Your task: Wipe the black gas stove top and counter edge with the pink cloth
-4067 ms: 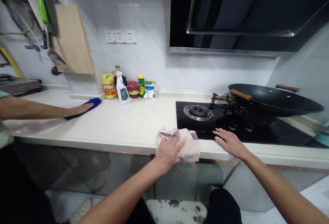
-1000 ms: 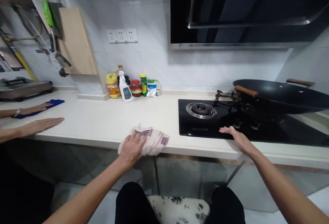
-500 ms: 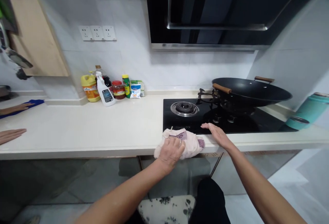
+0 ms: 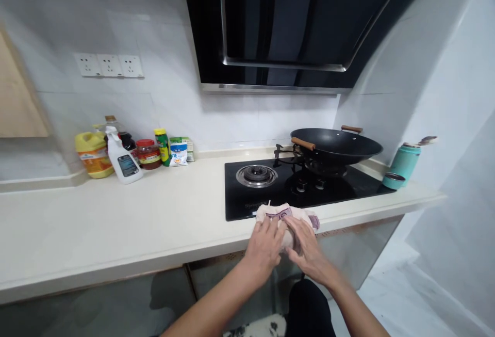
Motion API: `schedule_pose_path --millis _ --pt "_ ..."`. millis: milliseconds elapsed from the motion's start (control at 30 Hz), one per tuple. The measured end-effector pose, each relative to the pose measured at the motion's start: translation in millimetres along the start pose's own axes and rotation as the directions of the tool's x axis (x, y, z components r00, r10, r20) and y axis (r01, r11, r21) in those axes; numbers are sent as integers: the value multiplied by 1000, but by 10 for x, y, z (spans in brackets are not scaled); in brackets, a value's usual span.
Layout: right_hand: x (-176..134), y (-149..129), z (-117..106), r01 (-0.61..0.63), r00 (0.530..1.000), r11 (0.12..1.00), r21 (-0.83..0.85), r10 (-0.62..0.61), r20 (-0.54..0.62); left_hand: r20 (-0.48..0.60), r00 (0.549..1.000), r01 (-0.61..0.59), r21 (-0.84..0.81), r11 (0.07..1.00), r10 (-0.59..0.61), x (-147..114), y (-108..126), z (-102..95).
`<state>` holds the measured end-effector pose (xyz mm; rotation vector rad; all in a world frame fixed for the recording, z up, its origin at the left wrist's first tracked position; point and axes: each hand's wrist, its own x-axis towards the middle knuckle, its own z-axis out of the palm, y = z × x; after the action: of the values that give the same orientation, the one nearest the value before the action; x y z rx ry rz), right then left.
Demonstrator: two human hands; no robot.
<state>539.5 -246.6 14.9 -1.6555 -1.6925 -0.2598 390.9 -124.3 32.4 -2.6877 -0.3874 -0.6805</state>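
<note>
A pale pink cloth (image 4: 286, 214) with purple patches lies bunched over the counter's front edge, at the front rim of the black gas hob (image 4: 247, 213). My left hand (image 4: 266, 246) grips its left side, with fingers curled over the fabric. On the right side, my right hand (image 4: 307, 249) is closed on the same cloth, with the thumb near the left hand. Much of the cloth's lower part is hidden behind both hands.
A black wok (image 4: 336, 145) with wooden handles sits on the right burner. A teal flask (image 4: 405, 164) and its cup (image 4: 393, 180) stand beside the hob. Along the wall are a white spray bottle (image 4: 122, 159), a yellow jug (image 4: 94, 156) and a red-lidded jar (image 4: 148, 155). The range hood (image 4: 270, 89) overhangs the hob.
My right hand has come from open beside the cloth onto it. The cloth sits slightly further right along the hob. The view has turned right; another person's hands have left it.
</note>
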Motion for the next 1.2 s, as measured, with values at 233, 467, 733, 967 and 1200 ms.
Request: schedule_pose_path --millis 233,467,733,967,1200 --pt "279 -343 478 4 999 982 -190 5 44 -20 997 76 30 997 -75 -395 -419 -188" --pt "520 -764 1232 79 997 964 -253 -75 24 -61 986 164 133 977 -157 -881 -850 -421" --pt "555 -533 1255 346 935 898 -272 -355 16 -121 980 185 265 946 -158 -900 -776 -262" --pt "385 79 782 335 793 815 -473 -515 -325 -154 987 88 234 968 -52 -249 -335 -105" --pt "115 920 137 286 790 834 -472 -484 -377 -136 987 -62 187 981 88 614 342 207"
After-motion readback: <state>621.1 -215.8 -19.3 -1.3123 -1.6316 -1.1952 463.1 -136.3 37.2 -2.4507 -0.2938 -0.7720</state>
